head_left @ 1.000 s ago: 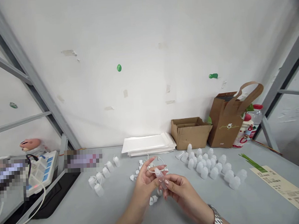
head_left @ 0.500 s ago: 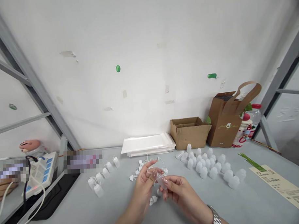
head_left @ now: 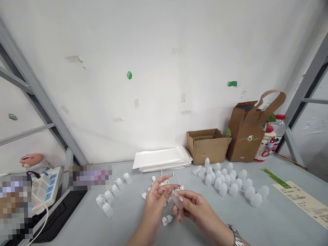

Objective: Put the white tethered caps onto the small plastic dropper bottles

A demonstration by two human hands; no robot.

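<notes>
My right hand [head_left: 192, 204] grips a small translucent bottle [head_left: 176, 199] between thumb and fingers, tilted in front of me. The thumb and index finger of my left hand [head_left: 158, 198] pinch at the bottle's upper end, where a cap or loop is partly hidden. Small white caps with thin loops [head_left: 166, 219] lie on the grey table around and behind my hands. To the right stand several uncapped translucent bottles [head_left: 233, 189]. Several bottles with white caps attached [head_left: 108, 209] stand to the left.
White envelopes [head_left: 161, 158] and an open cardboard box [head_left: 208, 148] stand along the wall. A brown paper bag [head_left: 245, 134] is at the back right, a printed sheet [head_left: 308, 204] at the right. A power strip [head_left: 52, 188] and black mat [head_left: 59, 216] lie left.
Both hands keep their places with the bottle between them. The fingers have shifted slightly around its upper end, and the right hand's lower fingers have moved a little left.
</notes>
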